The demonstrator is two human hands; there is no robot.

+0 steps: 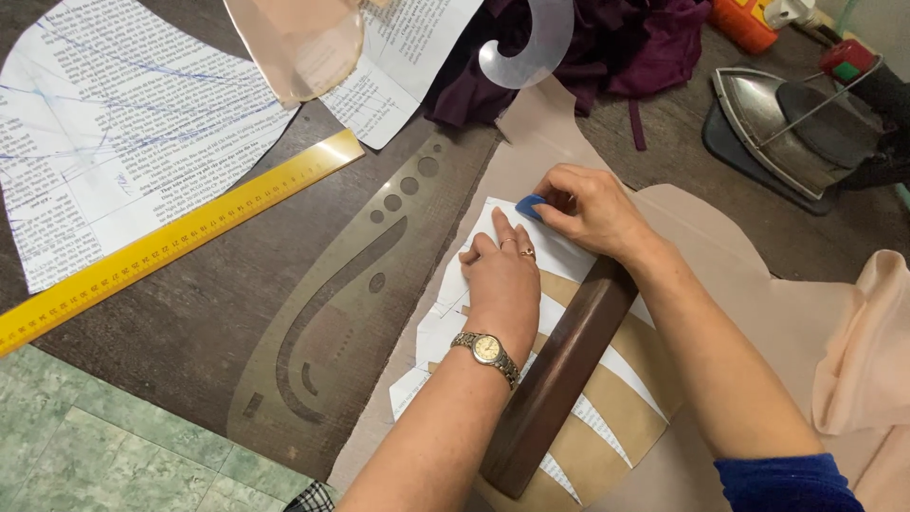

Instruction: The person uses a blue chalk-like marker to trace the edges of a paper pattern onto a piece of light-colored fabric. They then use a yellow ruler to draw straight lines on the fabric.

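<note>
I see the right hand (592, 204) pinching a small blue wedge of tailor's chalk (529, 206) at the far edge of a white-and-tan slashed paper pattern piece (607, 398), which lies on pale peach fabric (749, 284) right of centre on the dark table (218, 303). The left hand (502, 280) lies flat, fingers spread on the paper, holding nothing. A dark wooden bar (559, 374) weighs the pattern down. I judge the paper light and quick to shift, the fabric soft and slippery, the chalk brittle; best pinched at its thick edge. A translucent grey curve template (332, 313) lies to the left.
</note>
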